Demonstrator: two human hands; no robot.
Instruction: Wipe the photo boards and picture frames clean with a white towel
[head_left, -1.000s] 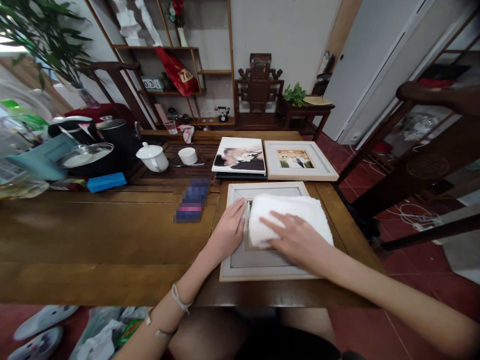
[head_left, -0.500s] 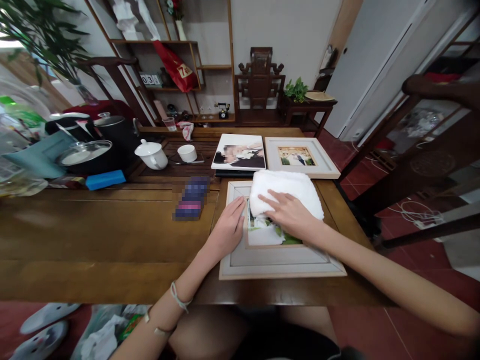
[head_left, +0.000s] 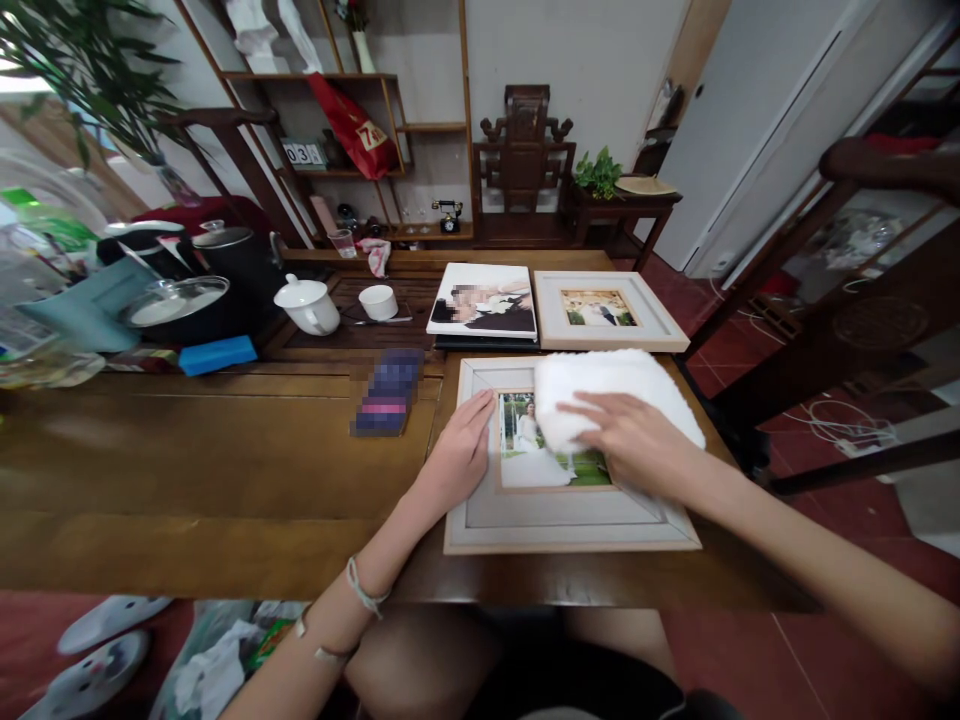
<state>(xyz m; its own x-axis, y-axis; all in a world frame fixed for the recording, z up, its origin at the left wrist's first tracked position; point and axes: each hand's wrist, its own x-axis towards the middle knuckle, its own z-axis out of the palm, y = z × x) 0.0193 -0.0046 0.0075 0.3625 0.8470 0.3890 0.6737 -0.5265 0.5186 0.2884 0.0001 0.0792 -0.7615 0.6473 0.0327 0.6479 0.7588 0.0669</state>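
Observation:
A pale framed photo lies flat on the wooden table right in front of me. My left hand rests flat on the frame's left border, fingers stretched out. My right hand presses flat on a folded white cloth that covers the upper right part of the frame. The picture under the glass shows a figure in white on grass.
Behind the frame lie a canvas print and a second framed photo. A phone-like object, a white teapot, a cup, a blue sponge and black pots stand at left. Chairs flank the table's right side.
My right hand has slid the white cloth from the frame's lower middle up and to the right, uncovering the photo. My left hand has stayed on the frame's left border.

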